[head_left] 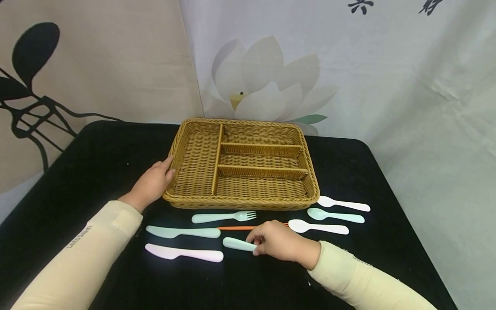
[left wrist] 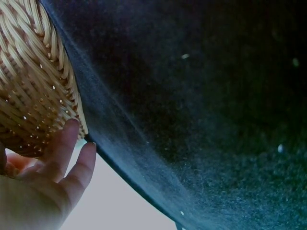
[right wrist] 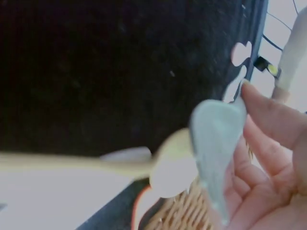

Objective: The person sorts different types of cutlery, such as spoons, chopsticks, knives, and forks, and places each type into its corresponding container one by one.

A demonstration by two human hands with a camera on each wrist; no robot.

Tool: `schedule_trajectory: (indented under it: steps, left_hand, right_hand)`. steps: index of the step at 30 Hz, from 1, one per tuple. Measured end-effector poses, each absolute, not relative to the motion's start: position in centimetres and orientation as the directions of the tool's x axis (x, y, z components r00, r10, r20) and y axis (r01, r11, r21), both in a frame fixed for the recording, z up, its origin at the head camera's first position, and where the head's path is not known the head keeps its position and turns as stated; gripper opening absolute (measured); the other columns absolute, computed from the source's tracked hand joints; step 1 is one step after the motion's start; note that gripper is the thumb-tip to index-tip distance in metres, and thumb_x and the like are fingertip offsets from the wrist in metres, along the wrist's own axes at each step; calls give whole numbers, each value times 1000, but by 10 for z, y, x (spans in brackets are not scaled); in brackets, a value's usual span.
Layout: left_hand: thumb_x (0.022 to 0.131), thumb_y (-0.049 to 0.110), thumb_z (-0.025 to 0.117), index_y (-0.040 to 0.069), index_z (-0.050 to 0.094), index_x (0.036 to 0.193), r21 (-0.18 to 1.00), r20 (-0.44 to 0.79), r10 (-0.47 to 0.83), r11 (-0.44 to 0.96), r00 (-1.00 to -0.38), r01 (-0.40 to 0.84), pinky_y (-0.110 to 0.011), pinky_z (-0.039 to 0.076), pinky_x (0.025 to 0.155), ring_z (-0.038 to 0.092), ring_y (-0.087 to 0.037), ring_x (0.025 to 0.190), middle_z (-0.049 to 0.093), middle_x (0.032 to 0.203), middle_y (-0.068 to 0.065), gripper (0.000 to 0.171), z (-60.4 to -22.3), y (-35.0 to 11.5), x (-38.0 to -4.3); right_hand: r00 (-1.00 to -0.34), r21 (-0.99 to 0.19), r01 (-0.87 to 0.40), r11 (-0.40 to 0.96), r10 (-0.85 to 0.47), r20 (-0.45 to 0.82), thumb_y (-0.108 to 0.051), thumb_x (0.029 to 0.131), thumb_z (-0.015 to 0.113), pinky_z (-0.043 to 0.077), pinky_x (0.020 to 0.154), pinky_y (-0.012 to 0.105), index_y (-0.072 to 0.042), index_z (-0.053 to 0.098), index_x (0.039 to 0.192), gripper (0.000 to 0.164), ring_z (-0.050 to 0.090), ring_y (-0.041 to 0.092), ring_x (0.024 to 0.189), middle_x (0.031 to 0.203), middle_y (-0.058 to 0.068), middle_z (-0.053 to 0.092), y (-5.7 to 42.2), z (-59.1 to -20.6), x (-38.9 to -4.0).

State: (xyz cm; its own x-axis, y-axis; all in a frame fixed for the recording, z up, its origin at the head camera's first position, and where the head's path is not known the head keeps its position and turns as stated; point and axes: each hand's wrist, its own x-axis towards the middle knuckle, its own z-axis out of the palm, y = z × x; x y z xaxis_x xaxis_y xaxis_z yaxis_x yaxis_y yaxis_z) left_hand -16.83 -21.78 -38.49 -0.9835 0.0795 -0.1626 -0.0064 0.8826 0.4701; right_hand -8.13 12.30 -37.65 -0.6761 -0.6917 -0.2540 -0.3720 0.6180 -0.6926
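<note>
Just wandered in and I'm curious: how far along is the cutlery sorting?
Barely begun. The wicker tray shows nothing in its compartments. The left hand rests on its rim; the right hand grips a pale utensil handle. A fork, two knives and three spoons lie on the table.

basket [head_left: 240, 202] tan woven | table [head_left: 97, 163] blk | fork [head_left: 224, 216] mint | knife [head_left: 184, 253] pink-wht

Left hand [head_left: 153, 183] flat, right hand [head_left: 277, 241] (seemingly) pinching.

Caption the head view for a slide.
Left hand rests on the divided wicker basket; right hand grips a pale plastic utensil handle on the black table.
</note>
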Motion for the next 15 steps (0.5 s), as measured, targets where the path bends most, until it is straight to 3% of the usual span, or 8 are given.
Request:
schedule_trajectory:
  steps: [15]
  left_hand:
    - [106,23,35,-3,14,152,475,-149,78,880,-986,-2,-61,33,104,43,-45,124,38,138,-31,58,-385,-217,-167]
  right_hand:
    - [-740,-755,-300,583,-642,-202,-6,84,72,49,65,25,-5,72,104,21,55,8,72,80,-3,63,148,-338,-116]
